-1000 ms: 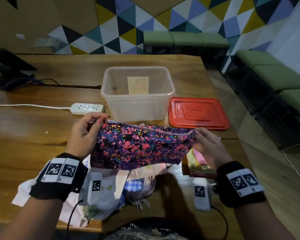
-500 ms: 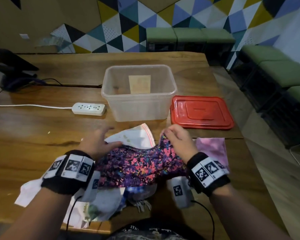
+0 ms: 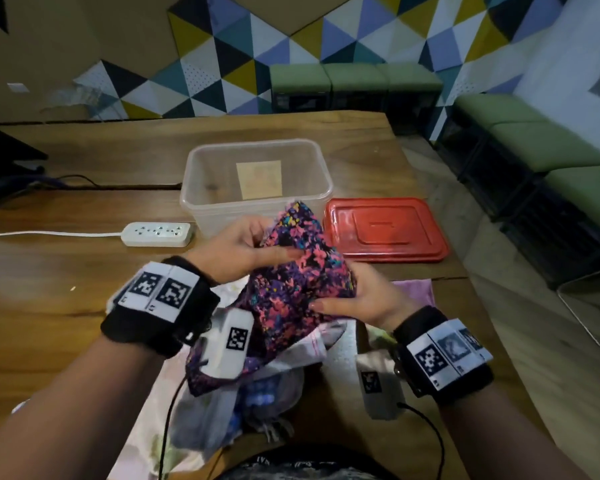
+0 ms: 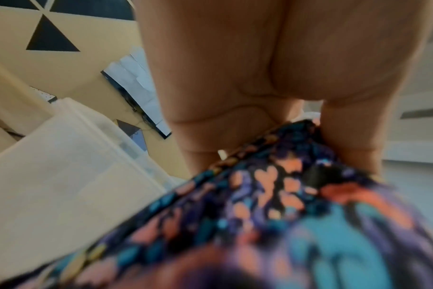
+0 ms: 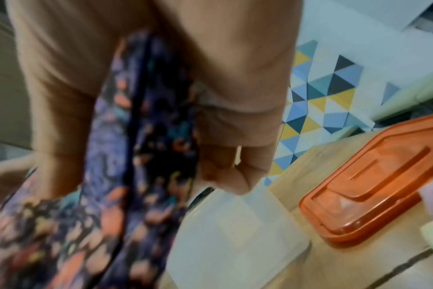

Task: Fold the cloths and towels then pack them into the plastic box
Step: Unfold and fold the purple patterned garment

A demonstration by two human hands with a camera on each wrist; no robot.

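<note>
A purple, pink and black speckled cloth (image 3: 291, 289) is bunched up and held above the table, just in front of the clear plastic box (image 3: 205, 188). My left hand (image 3: 246, 247) grips its upper part between thumb and fingers. My right hand (image 3: 354, 296) holds its right side, thumb on top. In the left wrist view the thumb and fingers (image 4: 210, 136) pinch the speckled cloth (image 4: 260, 215). The right wrist view shows the speckled cloth (image 5: 141, 136) clamped between thumb and curled fingers (image 5: 235, 127). The box holds only a paper label. A heap of other cloths (image 3: 222, 410) lies below my wrists.
The red lid (image 3: 385, 230) lies flat to the right of the box. A pink cloth (image 3: 416, 289) sits near my right hand. A white power strip (image 3: 156, 233) with its cord lies left of the box. The table's right edge borders green benches (image 3: 534, 140).
The speckled cloth was stretched wide between both hands, then lowered onto the heap and gathered. Now both hands have come together and lifted it, bunched, toward the box.
</note>
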